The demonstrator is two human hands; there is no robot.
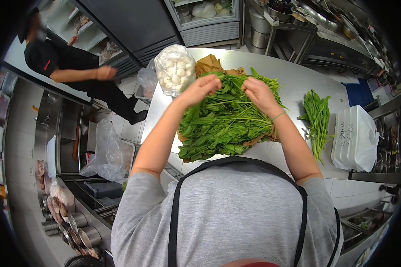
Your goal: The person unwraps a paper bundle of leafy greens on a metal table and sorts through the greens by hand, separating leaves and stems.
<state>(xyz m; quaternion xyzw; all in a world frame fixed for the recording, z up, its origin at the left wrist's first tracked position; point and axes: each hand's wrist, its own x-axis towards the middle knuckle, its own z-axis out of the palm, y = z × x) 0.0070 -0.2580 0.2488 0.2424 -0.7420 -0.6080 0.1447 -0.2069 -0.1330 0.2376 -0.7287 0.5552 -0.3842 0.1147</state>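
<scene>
A large heap of leafy greens (223,120) lies on brown paper (208,63) on the steel table (294,73). At the heap's far left edge, my left hand (206,86) is closed on some leaves. My right hand (257,92) is closed on greens at the far right of the heap, beside the stems. Both hands are raised over the far part of the pile, a short way apart. A smaller bunch of greens (316,115) lies apart on the right.
A plastic bag of white mushrooms (175,71) stands left of the heap. White lidded containers (355,139) are at the table's right end. A co-worker in black (71,60) stands at the open fridge on the left. A clear plastic bag (107,149) lies over a crate at lower left.
</scene>
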